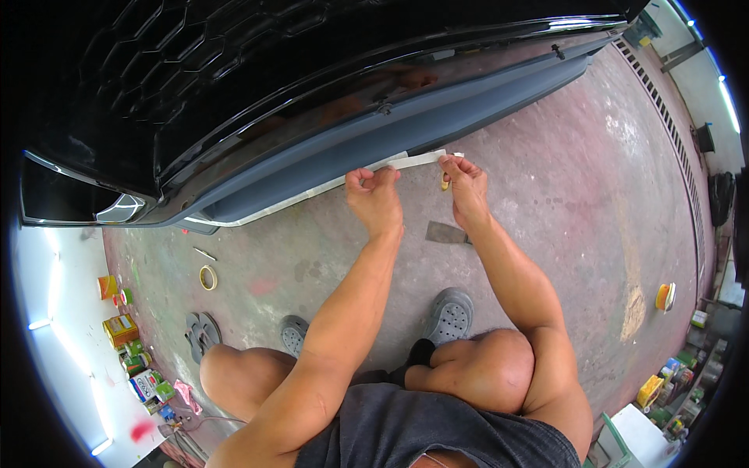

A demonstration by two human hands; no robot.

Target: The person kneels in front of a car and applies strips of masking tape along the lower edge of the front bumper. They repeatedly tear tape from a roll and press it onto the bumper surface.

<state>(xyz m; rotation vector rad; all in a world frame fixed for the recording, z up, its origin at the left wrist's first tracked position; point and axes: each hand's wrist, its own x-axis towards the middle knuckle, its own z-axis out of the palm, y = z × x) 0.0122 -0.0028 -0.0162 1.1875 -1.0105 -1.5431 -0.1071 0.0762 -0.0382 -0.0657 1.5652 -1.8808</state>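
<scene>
A pale strip of masking tape is stretched between my two hands at the lower edge of a black car's bumper. My left hand pinches its left part against the edge of the grey lower trim. At the other end, the fingers of my right hand are closed on the tape. Something small and yellow shows beneath those fingers; I cannot make out what it is. More light tape runs along the trim's edge left of my hands. A scraper's flat blade lies on the floor by my right wrist.
A tape roll and a thin light stick lie on the floor at left, near grey flip-flops. Paint cans line the left wall. A floor drain grate runs along the right, with a yellow container nearby.
</scene>
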